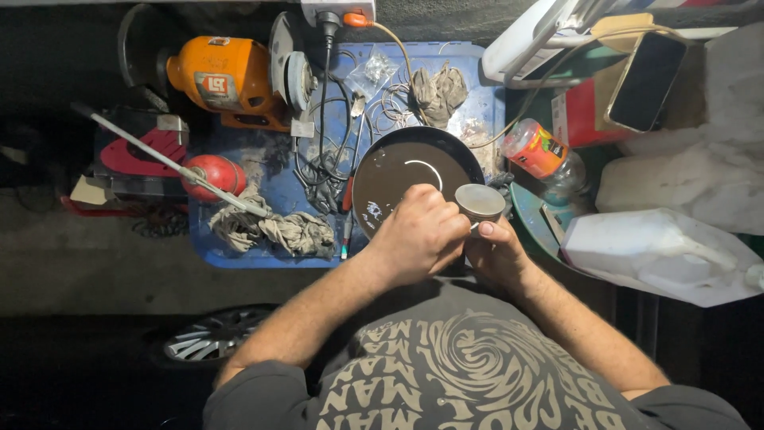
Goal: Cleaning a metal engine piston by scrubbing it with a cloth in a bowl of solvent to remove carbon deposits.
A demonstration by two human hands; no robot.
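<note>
On the left, an orange bench grinder (231,80) and a red-handled tool (211,175) sit on a blue tray (239,251) among grey rags (278,231). Over the dark pan (402,179), which holds liquid and a thin ring (427,169), the left hand (418,235) is closed around something hidden. The right hand (497,255) grips the round metal piston (480,201) from below, at the pan's right rim. Wet fingers could slip, dropping it into the pan and splashing. A plastic bottle (537,150) lying just beside could get knocked.

Dim grey concrete floor (95,263) under a cluttered blue tray (239,255).
</note>
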